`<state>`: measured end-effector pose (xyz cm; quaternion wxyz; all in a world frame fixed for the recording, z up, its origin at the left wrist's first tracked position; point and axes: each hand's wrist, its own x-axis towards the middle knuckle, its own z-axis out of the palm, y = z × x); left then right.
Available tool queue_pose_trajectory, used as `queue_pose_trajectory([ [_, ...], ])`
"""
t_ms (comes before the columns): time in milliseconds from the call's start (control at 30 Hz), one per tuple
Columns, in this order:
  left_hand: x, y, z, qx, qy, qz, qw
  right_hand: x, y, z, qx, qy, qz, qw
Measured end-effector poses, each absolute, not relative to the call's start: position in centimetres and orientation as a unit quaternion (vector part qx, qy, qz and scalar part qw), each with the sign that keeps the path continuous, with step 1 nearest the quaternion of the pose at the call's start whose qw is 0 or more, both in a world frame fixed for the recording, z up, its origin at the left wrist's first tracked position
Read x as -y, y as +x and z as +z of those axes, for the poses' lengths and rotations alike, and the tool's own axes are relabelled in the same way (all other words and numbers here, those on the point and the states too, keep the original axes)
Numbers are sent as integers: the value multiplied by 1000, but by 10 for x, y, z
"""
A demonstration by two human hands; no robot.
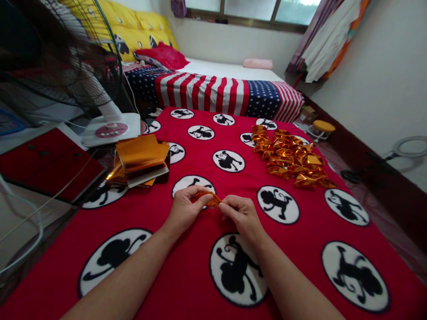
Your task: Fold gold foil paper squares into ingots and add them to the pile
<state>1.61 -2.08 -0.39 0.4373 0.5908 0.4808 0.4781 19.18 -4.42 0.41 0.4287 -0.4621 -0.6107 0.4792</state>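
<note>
A small piece of folded orange-gold foil paper (pixel 211 199) is held between both hands, just above the red cloth (pixel 187 275) with round monkey prints. My left hand (pixel 189 204) is closed, its thumb and fingers pinching the paper's left part. At the other end, my right hand (pixel 240 212) pinches the tip between thumb and forefinger. A stack of flat gold foil sheets (pixel 142 153) lies ahead of the left hand. Beyond the right hand, several folded gold foil pieces (pixel 290 155) are heaped in rows. Part of the held paper is hidden by the fingers.
An electric fan (pixel 111 124) stands at the left, beside a dark red panel (pixel 46 155) crossed by cables. Behind the cloth is a bed with a stars-and-stripes cover (pixel 207 93). A yellow-topped stool (pixel 323 126) stands by the right wall, near a ring-shaped stand (pixel 412 146).
</note>
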Motion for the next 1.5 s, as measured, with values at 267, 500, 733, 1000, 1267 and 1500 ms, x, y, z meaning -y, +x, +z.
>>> queue_pose_trajectory([
  [267,20,18,-2,-468,575,466,484,46,186,3,637,-505,410,413],
  [500,19,17,-4,-449,491,495,559,44,193,0,568,-495,452,478],
  [733,22,20,-3,-438,510,480,563,42,190,0,575,-478,445,492],
  [1000,25,21,-7,-431,596,434,520,42,191,-4,575,-493,435,486],
  [1267,26,20,-3,-429,614,407,523,43,190,-1,609,-492,403,474],
  [1500,26,21,-3,-434,610,404,526,45,191,1,641,-478,336,497],
])
